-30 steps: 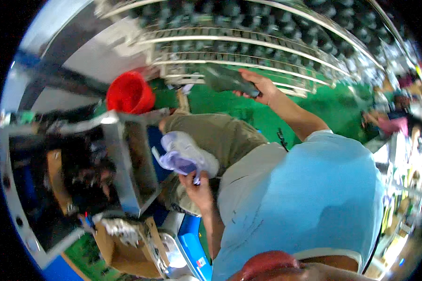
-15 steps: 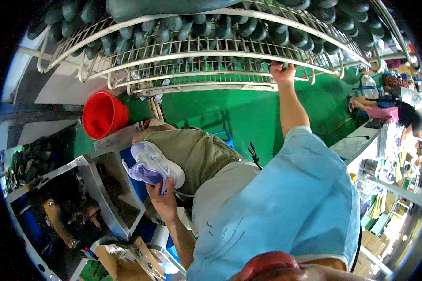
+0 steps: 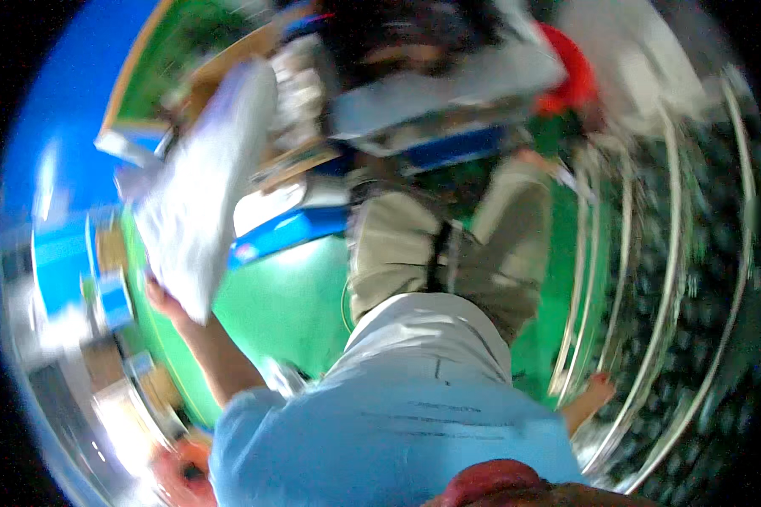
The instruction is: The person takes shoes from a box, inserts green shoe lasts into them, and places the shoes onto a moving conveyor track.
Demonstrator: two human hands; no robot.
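Out to my left, a white and lavender sneaker point(image 3: 201, 190) is held up, smeared by motion. My left hand point(image 3: 164, 300) is closed on its lower end; part of the fingers is hidden by the shoe. At the lower right, my right hand point(image 3: 599, 390) is beside the pale metal rails of a wire rack point(image 3: 675, 211). That hand is small and blurred, so its fingers and any contact with the rail cannot be made out. Rows of dark rounded forms point(image 3: 710, 296) fill the rack.
A grey metal machine frame point(image 3: 448, 97) is ahead of my legs, with a red bucket point(image 3: 571, 72) to its right. An open cardboard box point(image 3: 207, 76) stands behind the sneaker. A blue-and-white box point(image 3: 304, 232) sits above the green floor point(image 3: 287, 283).
My view has turned left: the rack moved from ahead to my right, and the machine from lower left to ahead. The sneaker, still in my left hand, swung outward to the left.
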